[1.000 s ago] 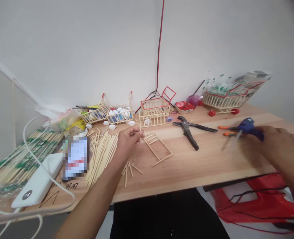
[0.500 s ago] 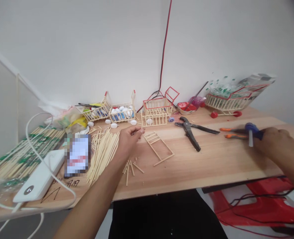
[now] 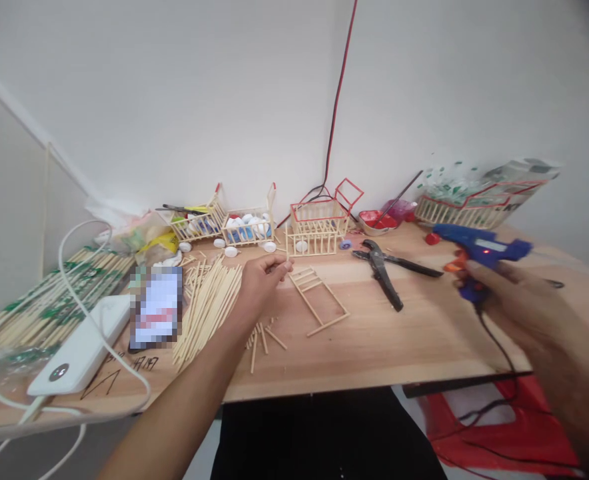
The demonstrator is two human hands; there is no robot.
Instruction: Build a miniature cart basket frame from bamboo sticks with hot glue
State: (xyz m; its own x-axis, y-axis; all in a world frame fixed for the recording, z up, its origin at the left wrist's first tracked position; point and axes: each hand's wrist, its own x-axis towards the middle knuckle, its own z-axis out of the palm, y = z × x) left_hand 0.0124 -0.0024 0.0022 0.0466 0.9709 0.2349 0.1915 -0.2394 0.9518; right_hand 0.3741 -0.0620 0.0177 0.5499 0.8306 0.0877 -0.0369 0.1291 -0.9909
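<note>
The left hand [image 3: 260, 285] pinches a thin wooden stick [image 3: 287, 248] upright between thumb and fingertips. Just right of that grip, a flat stick frame [image 3: 319, 300] lies on the table [image 3: 374, 347]. The right hand [image 3: 522, 310] is closed around the handle of a blue glue gun [image 3: 479, 241], nozzle toward the left hand. Between both grips lie black pliers [image 3: 382, 270].

The right hand [image 3: 519, 307] grips a blue glue gun [image 3: 479, 250]; the left hand [image 3: 259, 283] apparently pinches a thin stick [image 3: 287, 248].

The right hand [image 3: 517, 300] has lifted the glue gun [image 3: 479, 248] upright.
</note>
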